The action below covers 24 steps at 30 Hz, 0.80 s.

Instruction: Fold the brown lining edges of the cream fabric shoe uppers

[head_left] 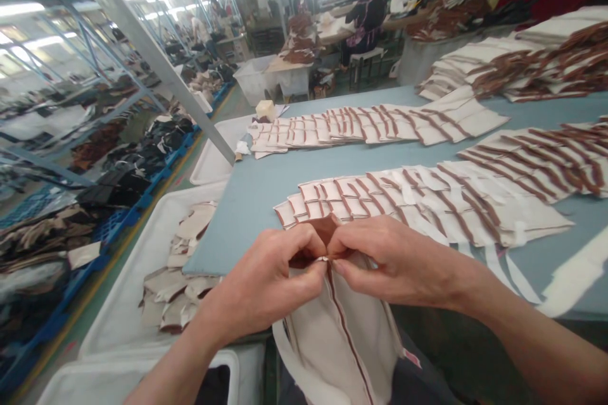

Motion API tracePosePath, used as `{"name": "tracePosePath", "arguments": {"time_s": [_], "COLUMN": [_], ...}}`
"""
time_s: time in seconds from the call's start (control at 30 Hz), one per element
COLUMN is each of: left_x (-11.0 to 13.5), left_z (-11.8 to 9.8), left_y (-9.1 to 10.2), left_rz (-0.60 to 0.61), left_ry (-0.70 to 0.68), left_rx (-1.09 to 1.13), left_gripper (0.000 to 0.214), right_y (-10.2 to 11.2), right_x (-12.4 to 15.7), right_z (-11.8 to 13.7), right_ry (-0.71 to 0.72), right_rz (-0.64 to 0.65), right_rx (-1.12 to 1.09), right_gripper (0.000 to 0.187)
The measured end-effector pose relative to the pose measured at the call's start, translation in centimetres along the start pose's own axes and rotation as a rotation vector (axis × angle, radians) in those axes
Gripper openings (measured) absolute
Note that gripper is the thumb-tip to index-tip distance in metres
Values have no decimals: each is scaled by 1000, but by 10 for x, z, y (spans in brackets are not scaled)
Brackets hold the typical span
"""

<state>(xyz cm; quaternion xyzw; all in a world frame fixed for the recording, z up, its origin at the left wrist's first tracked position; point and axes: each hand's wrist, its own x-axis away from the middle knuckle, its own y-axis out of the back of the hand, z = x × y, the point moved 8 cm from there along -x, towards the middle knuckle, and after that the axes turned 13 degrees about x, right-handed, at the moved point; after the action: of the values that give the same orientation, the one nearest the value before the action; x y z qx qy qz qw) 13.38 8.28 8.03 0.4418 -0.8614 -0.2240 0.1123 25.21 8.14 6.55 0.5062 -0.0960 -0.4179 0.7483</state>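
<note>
Between my hands, near the front edge of the table, hangs a cream fabric piece (pixel 351 323) with a dark brown seam down its middle and a brown inner side showing at the top. My left hand (pixel 280 266) pinches its upper edge just left of the seam. On the other side of the seam my right hand (pixel 384 259) pinches the same edge, the fingertips of both hands almost touching. A pale strip (pixel 292 354) dangles along the left of the piece. Whatever lies under my fingertips is hidden.
Overlapping cream pieces with brown edges (pixel 380 193) lie in rows on the blue-grey table (pixel 256 183). More are heaped at the right back (pixel 522 63). A white bin (pixel 118 291) with cut pieces stands at left. A metal post (pixel 156 57) rises beside the table. A seated person (pixel 368 12) is farther back.
</note>
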Motion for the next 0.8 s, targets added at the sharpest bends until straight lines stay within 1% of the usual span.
{"name": "tracePosePath", "arguments": {"time_s": [0.1, 0.23, 0.37, 0.43, 0.5, 0.57, 0.63, 0.7, 0.8], "left_x": [0, -2, -4, -4, -4, -3, -2, -1, -1], "left_z": [5, 7, 7, 8, 9, 11, 11, 9, 3], "left_y": [-1, -1, -1, -3, -4, -5, -4, -1, 3], "left_rz": [-20, -25, -17, -7, 5, 15, 11, -9, -47], "left_ry": [36, 62, 76, 83, 96, 109, 99, 66, -7], "left_rx": [25, 56, 57, 64, 71, 58, -3, -97, -238], "left_gripper": [12, 12, 12, 12, 12, 12, 12, 12, 11], "right_y": [2, 2, 5, 5, 6, 3, -2, -4, -1], "right_x": [1, 3, 7, 8, 7, 4, 1, -3, -9], "right_z": [1, 6, 8, 6, 3, -2, -5, -5, -2], "right_ry": [-14, 15, 45, 42, 20, -25, -73, -95, -104], "right_rz": [-34, -70, -157, -181, -194, -164, -107, -83, -101], "right_rx": [62, 130, 130, 84, -17, -155, -216, -145, 20], "right_gripper": [11, 13, 18, 18, 16, 14, 13, 12, 12]}}
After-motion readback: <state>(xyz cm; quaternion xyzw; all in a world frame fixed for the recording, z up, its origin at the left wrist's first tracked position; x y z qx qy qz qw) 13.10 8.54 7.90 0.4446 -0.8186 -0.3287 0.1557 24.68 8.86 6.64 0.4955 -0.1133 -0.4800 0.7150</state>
